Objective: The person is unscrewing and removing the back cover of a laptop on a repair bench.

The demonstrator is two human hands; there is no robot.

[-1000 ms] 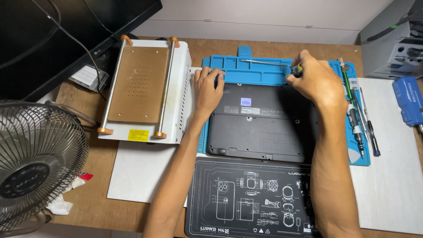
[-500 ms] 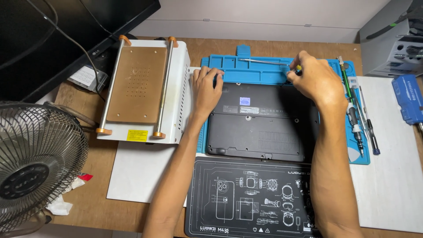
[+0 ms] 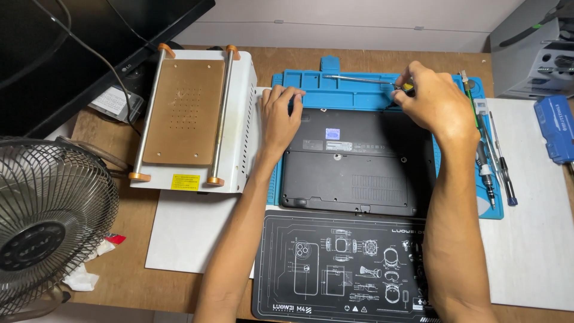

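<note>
Here the left hand (image 3: 280, 116) lies flat on the laptop (image 3: 357, 161), and the right hand (image 3: 433, 101) pinches a screwdriver (image 3: 365, 79) over the blue tray (image 3: 359, 93) at upper centre.

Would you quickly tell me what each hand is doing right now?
Left hand: open, flat on the dark laptop, holding nothing.
Right hand: closed on a screwdriver at the laptop's far edge.

I see my 2 arms coming up from the bottom of the view. Both are bare from the elbow down. No sleeves show. My left hand (image 3: 280, 116) has no glove, no ring and no watch. My right hand (image 3: 431, 101) is bare too, with nothing on the wrist. The nails I can see are short and plain.
</note>
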